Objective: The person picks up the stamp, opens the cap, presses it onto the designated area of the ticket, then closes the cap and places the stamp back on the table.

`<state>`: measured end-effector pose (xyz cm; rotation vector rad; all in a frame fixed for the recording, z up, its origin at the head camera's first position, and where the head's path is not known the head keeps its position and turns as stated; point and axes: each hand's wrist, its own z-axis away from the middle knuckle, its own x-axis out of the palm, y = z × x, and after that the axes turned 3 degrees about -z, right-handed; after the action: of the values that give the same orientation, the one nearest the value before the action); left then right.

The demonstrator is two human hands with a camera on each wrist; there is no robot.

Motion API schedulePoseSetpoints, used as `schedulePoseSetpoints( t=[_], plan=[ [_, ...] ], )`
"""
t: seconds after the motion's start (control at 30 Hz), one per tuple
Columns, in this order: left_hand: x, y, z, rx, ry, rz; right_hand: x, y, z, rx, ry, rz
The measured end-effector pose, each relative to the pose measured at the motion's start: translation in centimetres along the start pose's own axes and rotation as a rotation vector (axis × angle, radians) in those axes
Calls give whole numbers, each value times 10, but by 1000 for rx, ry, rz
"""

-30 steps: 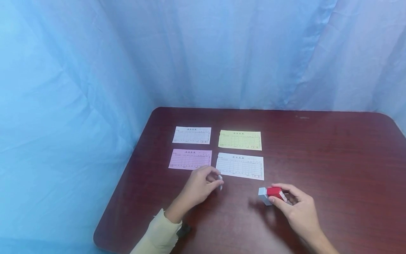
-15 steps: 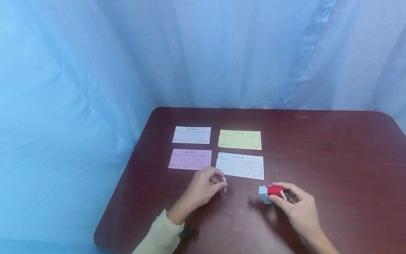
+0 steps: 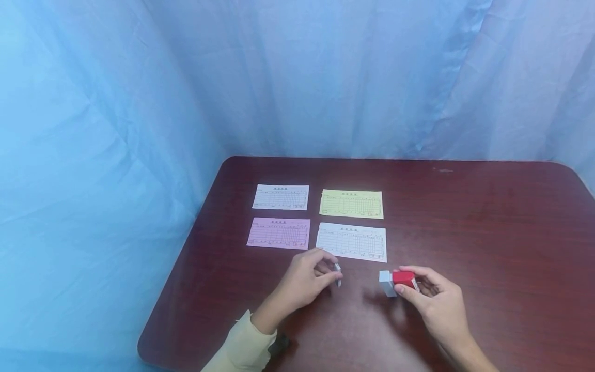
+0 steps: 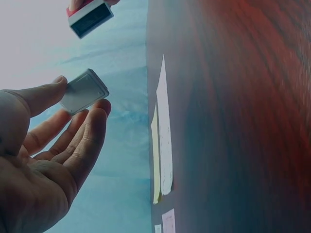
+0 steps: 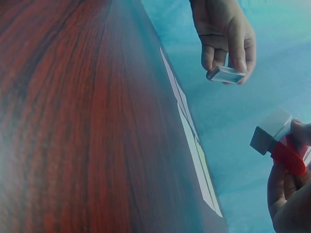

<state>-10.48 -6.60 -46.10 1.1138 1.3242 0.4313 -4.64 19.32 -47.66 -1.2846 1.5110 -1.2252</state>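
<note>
My left hand (image 3: 309, 279) pinches a small pale rectangular cap (image 4: 86, 91) between thumb and fingers, above the table in front of the slips. To its right, my right hand (image 3: 439, 305) grips a stamp by its red handle (image 3: 404, 279). The stamp's whitish block end (image 3: 387, 283) points left, toward the cap. In the left wrist view the stamp's dark flat face (image 4: 91, 19) shows. The cap's hollow side (image 5: 227, 74) appears in the right wrist view. A gap separates cap and stamp.
Beyond the hands lie a pink slip (image 3: 279, 233), a near white slip (image 3: 350, 242), a far white slip (image 3: 281, 197) and a yellow slip (image 3: 351, 204), all printed with grids. Blue curtains (image 3: 325, 77) hang behind the dark red wooden table (image 3: 488, 222).
My left hand has moved right and slightly nearer with the cap, away from the pink slip and closer to the stamp. The right hand has stayed nearly still.
</note>
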Motion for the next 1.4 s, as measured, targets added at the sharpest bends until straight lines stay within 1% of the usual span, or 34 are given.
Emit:
schedulePoseSetpoints(
  t=[0.2, 0.53, 0.63, 0.93, 1.07, 1.3, 1.4],
  plan=[
    [7, 2, 1, 32, -8, 24, 1, 1, 1, 9, -4, 14],
    [16, 5, 3, 23, -7, 25, 3, 2, 4, 5, -13, 54],
    [19, 6, 4, 30, -4, 31, 3, 1, 4, 7, -5, 70],
    [26, 9, 5, 63, 11, 77, 5, 1, 5, 16, 8, 67],
    [28, 10, 5, 64, 16, 96, 5, 2, 5, 17, 7, 73],
    [31, 12, 5, 55, 22, 157, 5, 2, 4, 10, 1, 79],
    [33, 12, 6, 47, 25, 164, 5, 3, 4, 4, -4, 82]
  ],
)
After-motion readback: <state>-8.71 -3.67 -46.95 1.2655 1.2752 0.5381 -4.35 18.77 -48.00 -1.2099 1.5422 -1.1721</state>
